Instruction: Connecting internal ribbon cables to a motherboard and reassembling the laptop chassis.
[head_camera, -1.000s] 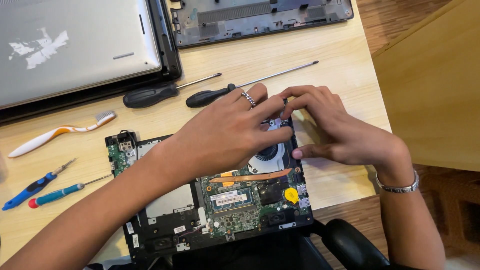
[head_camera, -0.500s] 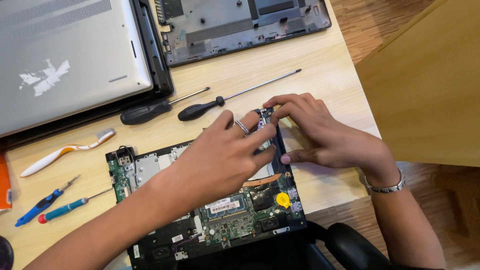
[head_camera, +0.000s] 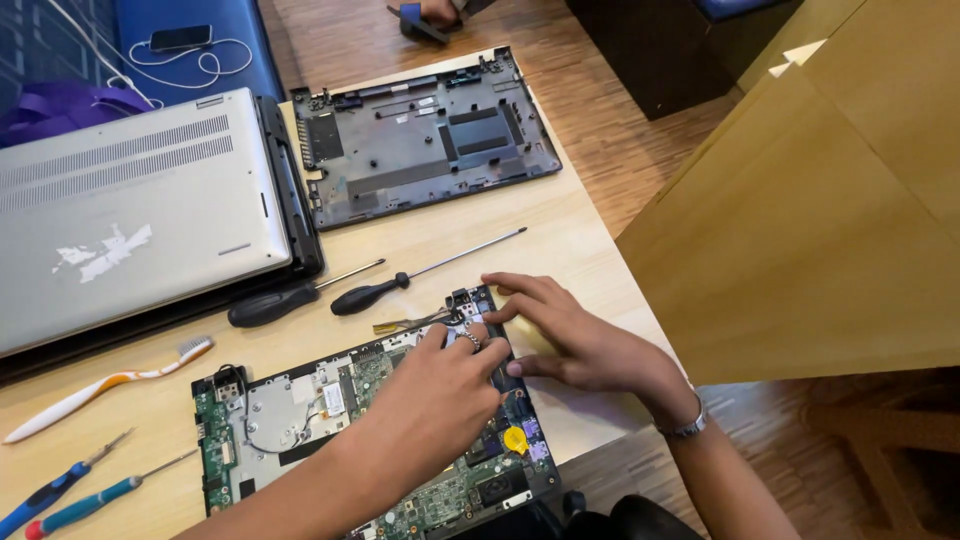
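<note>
An opened laptop base (head_camera: 290, 420) with its green circuit board and a yellow coin cell (head_camera: 515, 438) lies at the near table edge. My left hand (head_camera: 435, 395), with a ring on one finger, rests on the board's upper right part, fingers curled down onto it. My right hand (head_camera: 575, 335), a watch at its wrist, lies flat at the board's right corner, fingertips touching the hinge area (head_camera: 460, 300). What sits under the fingers is hidden. Neither hand lifts anything.
Two black-handled screwdrivers (head_camera: 290, 298) (head_camera: 400, 285) lie just behind the board. A toothbrush (head_camera: 110, 385) and two small blue screwdrivers (head_camera: 70, 490) are at left. A closed silver laptop (head_camera: 130, 210) and a removed bottom cover (head_camera: 420, 135) lie farther back. A wooden panel (head_camera: 800, 220) stands right.
The view has tilted up and back, showing more of the table's far side. Both hands stay together on the board's right corner, with the left fingers shifted slightly.
</note>
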